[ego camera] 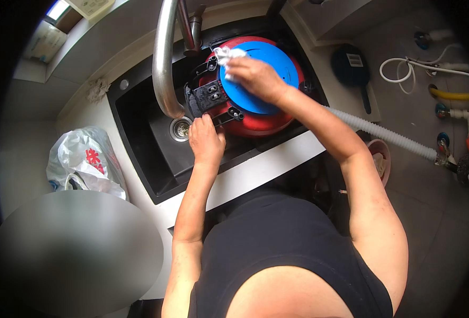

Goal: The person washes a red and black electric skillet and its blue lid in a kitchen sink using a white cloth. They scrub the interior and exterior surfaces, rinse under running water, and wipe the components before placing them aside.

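A round red appliance (254, 129) with a blue disc (276, 63) on its upper face lies in the right part of a black sink (139, 131). A black hinge-like bracket (208, 97) with screws juts from its left side. My right hand (256, 77) holds a crumpled white cloth (228, 53) against the left part of the disc. With bent fingers, my left hand (206, 137) grips the near edge of the bracket, beside the metal drain (180, 129); its fingertips are partly hidden.
A curved metal faucet (163, 59) arches over the sink, left of the appliance. On the left counter sits a white plastic bag (87, 159) bearing writing. A dark pan-shaped object (349, 65) lies at right, near a white corrugated hose (381, 133) and wall pipes. A blurred oval covers the lower left.
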The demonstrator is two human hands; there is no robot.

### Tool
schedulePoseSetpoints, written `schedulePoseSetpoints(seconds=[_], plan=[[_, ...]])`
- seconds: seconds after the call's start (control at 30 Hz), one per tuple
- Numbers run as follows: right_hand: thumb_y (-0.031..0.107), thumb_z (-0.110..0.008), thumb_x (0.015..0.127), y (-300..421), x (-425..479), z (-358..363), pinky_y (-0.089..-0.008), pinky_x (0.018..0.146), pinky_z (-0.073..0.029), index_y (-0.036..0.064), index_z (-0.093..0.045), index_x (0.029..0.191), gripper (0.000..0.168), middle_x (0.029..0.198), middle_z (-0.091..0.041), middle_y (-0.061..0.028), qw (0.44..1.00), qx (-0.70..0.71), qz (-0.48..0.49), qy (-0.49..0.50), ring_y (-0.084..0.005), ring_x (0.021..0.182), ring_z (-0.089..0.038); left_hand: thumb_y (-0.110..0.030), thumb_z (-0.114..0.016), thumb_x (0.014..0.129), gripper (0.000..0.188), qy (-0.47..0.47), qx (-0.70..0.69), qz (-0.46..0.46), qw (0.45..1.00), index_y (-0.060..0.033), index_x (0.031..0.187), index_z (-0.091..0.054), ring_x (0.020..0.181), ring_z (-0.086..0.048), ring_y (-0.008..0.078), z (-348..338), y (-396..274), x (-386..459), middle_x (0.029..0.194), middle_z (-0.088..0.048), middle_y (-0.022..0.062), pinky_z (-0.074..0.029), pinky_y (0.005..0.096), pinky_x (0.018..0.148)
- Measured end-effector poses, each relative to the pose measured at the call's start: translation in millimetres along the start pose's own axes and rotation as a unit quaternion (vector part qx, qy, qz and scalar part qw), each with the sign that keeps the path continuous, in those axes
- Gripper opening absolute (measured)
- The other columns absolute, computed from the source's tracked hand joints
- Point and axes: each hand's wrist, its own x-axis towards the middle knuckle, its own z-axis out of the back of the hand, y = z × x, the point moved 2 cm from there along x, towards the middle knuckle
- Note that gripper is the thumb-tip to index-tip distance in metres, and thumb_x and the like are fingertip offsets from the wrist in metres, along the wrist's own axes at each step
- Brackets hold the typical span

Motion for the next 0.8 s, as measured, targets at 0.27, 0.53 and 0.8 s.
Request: schedulePoseSetpoints(seconds=[0.27,0.53,0.8], plan=[[0.002,-0.057,0.076,-23.4,-75.5,37.7,-0.0339,0.085,-0.045,0.003,-0.061,0.099,0.024,0.109,-0.057,-0.0143,0.97,-0.126,-0.207,-0.006,-0.0293,0.098,-0.056,-0.009,-0.065,0.062,0.027,-0.01,0.035,-0.023,0.999,-0.0025,0.079,-0.045,0.076,-0.052,0.03,4.5,-2.4,2.1,0.075,-0.051,0.0142,-0.041,0.0387,0.074],[0.006,-0.061,0.072,-25.0,-40.8,32.1,-0.0357,0.078,-0.046,0.003,-0.063,0.088,0.017,0.093,-0.06,-0.0122,0.997,-0.052,-0.033,-0.036,-0.028,0.087,-0.057,-0.009,-0.064,0.062,0.026,0.01,0.037,-0.03,0.999,-0.002,0.078,-0.044,0.076,-0.053,0.0294,4.9,-2.5,1.8,0.075,-0.051,0.0139,-0.041,0.0384,0.074],[0.002,-0.061,0.07,36.1,-70.9,19.6,-0.0342,0.077,-0.047,0.005,-0.062,0.089,0.019,0.094,-0.058,-0.0114,0.996,-0.021,-0.082,0.001,-0.0272,0.087,-0.057,-0.015,-0.063,0.068,0.029,0.018,0.028,-0.025,0.999,0.0,0.086,-0.044,0.078,-0.053,0.0335,1.7,4.7,-1.6,0.081,-0.053,0.0172,-0.042,0.0415,0.071]])
